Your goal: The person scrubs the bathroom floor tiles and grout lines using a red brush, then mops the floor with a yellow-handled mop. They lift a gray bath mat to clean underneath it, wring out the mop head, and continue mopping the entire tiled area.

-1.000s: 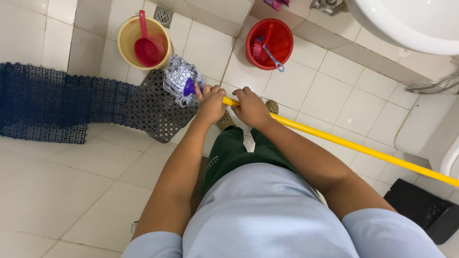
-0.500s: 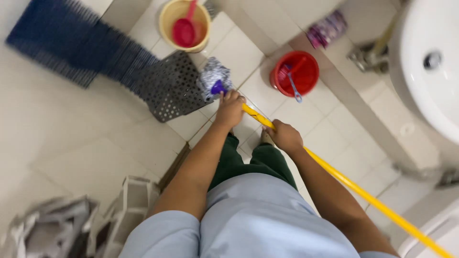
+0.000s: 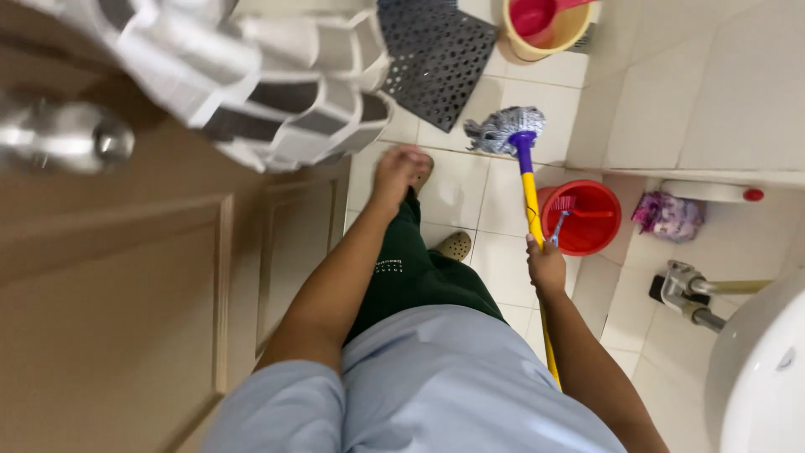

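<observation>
Right hand (image 3: 546, 270) grips the yellow mop handle (image 3: 531, 197), whose long axis runs away from me to the mop head (image 3: 506, 130) on the floor tiles ahead; left hand (image 3: 399, 170) hangs empty, fingers loose, nearer the wooden door (image 3: 126, 294)

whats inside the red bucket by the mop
The red bucket holds a red dipper-like scoop with a blue-and-white handle over its near rim. The right hand and yellow mop handle cover its left edge; water can't be judged.
</observation>
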